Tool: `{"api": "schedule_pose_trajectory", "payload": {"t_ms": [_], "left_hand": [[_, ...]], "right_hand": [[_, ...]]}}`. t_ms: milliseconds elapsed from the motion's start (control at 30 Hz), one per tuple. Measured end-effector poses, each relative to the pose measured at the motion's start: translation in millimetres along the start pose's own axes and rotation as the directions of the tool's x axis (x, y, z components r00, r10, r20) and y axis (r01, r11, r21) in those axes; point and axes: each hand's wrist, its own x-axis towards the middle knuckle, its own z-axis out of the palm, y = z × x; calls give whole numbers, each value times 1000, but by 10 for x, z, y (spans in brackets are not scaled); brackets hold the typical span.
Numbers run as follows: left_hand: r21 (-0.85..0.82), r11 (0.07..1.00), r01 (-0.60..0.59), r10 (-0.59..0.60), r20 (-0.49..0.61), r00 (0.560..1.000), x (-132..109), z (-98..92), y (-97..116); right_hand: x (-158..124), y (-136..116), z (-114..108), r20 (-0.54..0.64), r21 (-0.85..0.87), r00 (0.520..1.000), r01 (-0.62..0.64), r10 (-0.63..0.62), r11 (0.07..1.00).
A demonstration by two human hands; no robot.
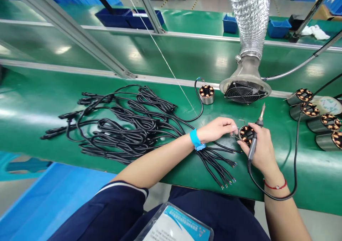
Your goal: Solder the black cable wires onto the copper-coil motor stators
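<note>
My right hand [263, 150] is closed around a soldering iron [255, 136], its tip pointing up and away, and it also cradles a round motor stator [245, 133] with copper coils. My left hand [217, 129], a blue strap on its wrist, pinches at the thin wire leads on the stator's left edge. The iron's black cord [294, 162] loops off to the right. Under my left wrist lies a bundle of black cables [216, 164] with stripped coloured ends.
A big tangle of black cables [125, 125] covers the green bench [32, 105] to the left. One finished stator [206, 93] stands by the fume extractor fan [244, 91] and its foil duct. Several stators [319, 121] lie at right. Blue bins [128, 16] sit behind.
</note>
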Motion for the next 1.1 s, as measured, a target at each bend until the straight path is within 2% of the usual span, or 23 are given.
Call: {"api": "schedule_pose_trajectory", "payload": {"t_ms": [167, 300, 467, 567, 667, 733, 800, 867, 933, 967, 1033, 1100], "left_hand": [[-108, 987, 121, -106, 135, 985, 160, 0, 52], [2, 996, 85, -85, 99, 991, 54, -76, 22], [161, 987, 19, -41, 133, 990, -98, -130, -37], [131, 990, -41, 12, 219, 976, -56, -108, -28], [73, 997, -28, 2, 326, 945, 15, -62, -12], [163, 985, -51, -6, 335, 942, 24, -29, -19], [426, 899, -101, -39, 307, 951, -15, 3, -51], [717, 687, -119, -101, 255, 962, -86, 42, -102], [868, 485, -112, -155, 211, 965, -161, 85, -152], [890, 442, -117, -168, 210, 963, -192, 103, -166], [878, 463, -122, -145, 211, 967, -238, 121, -158], [814, 573, -90, -72, 159, 985, -277, 105, -95]], "right_hand": [[12, -1, 4, -14, 1, 1000, 0, 0, 1000], [13, -36, 2, -45, -9, 999, -20, 20, 1000], [11, -50, 11, -39, -26, 998, -46, 45, 999], [17, -21, 7, -38, -24, 999, -23, 22, 999], [25, 26, -20, -7, 6, 1000, 2, -2, 1000], [27, 62, -50, 15, 37, 1000, 0, -1, 999], [24, 101, -85, 24, 70, 1000, -4, 3, 998], [16, 136, -122, 35, 108, 999, -8, 4, 994], [7, 161, -163, 65, 171, 998, -15, 4, 985], [3, 165, -183, 74, 210, 997, -22, 7, 978], [-5, 143, -220, 28, 289, 999, -30, 23, 957], [-18, 69, -247, -101, 344, 991, -48, 87, 938]]}}
